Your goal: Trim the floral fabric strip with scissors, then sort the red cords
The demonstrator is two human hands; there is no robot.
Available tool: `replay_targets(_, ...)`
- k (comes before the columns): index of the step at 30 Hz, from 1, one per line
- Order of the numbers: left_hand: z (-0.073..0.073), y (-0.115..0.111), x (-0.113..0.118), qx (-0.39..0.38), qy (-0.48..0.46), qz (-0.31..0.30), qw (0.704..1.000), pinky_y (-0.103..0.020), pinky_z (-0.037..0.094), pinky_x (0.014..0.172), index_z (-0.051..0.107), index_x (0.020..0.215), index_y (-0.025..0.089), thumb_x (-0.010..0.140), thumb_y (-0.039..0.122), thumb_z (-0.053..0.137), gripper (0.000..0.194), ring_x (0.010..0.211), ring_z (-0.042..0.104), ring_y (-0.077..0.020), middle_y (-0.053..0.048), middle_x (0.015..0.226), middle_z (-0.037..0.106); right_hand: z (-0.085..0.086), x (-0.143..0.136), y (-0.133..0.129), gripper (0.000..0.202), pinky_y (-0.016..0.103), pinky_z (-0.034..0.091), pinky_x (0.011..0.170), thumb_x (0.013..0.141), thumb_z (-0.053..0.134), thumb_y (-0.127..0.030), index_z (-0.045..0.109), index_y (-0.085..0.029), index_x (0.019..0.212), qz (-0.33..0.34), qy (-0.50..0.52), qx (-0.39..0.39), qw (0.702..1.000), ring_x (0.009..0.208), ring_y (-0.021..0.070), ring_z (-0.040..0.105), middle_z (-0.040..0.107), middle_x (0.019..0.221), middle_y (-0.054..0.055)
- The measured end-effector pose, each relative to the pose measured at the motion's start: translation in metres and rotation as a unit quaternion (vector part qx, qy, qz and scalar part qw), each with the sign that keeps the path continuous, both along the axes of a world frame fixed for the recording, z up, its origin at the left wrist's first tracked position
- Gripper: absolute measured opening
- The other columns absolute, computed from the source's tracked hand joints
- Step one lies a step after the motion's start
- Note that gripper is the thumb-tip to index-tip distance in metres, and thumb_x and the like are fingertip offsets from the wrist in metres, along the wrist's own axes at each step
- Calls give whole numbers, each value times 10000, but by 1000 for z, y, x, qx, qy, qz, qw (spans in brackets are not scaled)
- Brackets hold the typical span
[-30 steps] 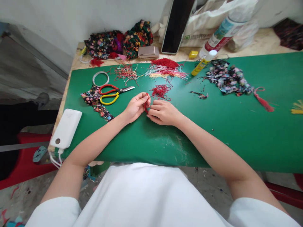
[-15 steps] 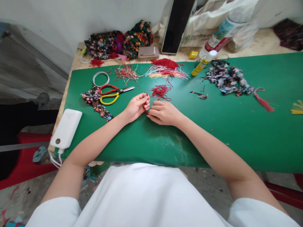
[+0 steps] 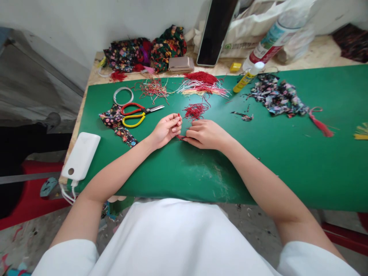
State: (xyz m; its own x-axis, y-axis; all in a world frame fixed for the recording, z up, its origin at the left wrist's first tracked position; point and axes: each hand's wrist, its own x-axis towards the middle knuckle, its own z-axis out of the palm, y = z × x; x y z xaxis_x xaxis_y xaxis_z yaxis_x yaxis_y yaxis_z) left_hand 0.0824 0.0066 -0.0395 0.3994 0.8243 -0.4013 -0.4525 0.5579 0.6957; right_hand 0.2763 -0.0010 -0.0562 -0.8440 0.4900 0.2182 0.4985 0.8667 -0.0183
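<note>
My left hand [image 3: 166,131] is closed on a small red cord, whose tip shows between thumb and forefinger. The red cord [image 3: 180,137] stretches from beneath the left fingers to the fingertips of my right hand [image 3: 205,133], which pinch its other end low over the green mat [image 3: 172,172]. Just beyond my hands lies a small tangle of red cords [image 3: 196,111]. Farther back is a pile of red and white cords [image 3: 202,82], with a looser bundle of red and beige cords [image 3: 153,88] to its left.
Scissors [image 3: 140,113], a tape roll [image 3: 123,96] and a floral strip [image 3: 125,134] lie left. A white power bank [image 3: 81,156] sits at the left edge. Behind stand a phone [image 3: 215,32] and a glue bottle [image 3: 248,78]. Fabric scraps [image 3: 276,96] and a red tassel [image 3: 321,122] lie right.
My right hand has moved a little to the right, away from my left hand, and the red cord between them now lies more sideways. My left hand has hardly moved.
</note>
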Motion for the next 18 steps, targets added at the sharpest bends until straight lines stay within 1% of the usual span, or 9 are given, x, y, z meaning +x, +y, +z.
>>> replay_targets(2,-1,0,0,-1,0,1,1000,-156,267,477,537,763,136,991,47,486,250,452,346,-19,48,631,497,7,4,1,335,330,381,709,1039,482,-327,660,-191,791,-17,-32,-16,999,720,213,584,703,703,64)
replay_targets(4,-1,0,-1,0,-2,0,1000,-155,267,477,539,768,135,990,42,484,247,452,350,-18,47,632,501,15,8,1,257,332,386,712,1001,523,-308,658,-189,817,-51,-62,-32,996,725,220,608,719,729,76)
replay_targets(7,-2,0,-1,4,-7,-2,1000,-155,268,477,540,768,131,994,31,455,262,449,360,-18,44,629,505,22,10,0,184,340,369,671,961,568,-321,667,-174,912,-143,-98,-55,983,715,239,637,741,770,102)
replay_targets(9,-3,0,-1,5,-8,-2,1000,-155,268,476,541,766,129,996,28,445,268,448,366,-19,43,627,506,25,10,-1,214,344,338,622,954,577,-353,665,-160,974,-204,-114,-68,970,698,256,646,749,780,121)
replay_targets(10,-3,0,-1,4,-6,-2,1000,-155,269,477,541,766,130,993,28,452,265,448,368,-19,44,626,506,26,9,-2,229,346,323,603,954,572,-363,662,-156,990,-224,-118,-72,965,692,264,650,750,777,128)
replay_targets(12,-3,1,-1,4,-5,-3,1000,-155,273,479,543,768,131,986,25,467,255,450,371,-19,45,627,505,27,7,-4,232,350,309,585,959,551,-354,661,-153,997,-245,-124,-78,959,691,276,660,750,766,138)
replay_targets(18,-5,1,-1,7,-7,-5,1000,-152,297,489,548,771,133,993,41,465,254,462,391,-24,40,634,511,26,3,-5,212,367,295,567,954,478,-250,662,-154,994,-270,-121,-86,951,670,279,667,765,794,155)
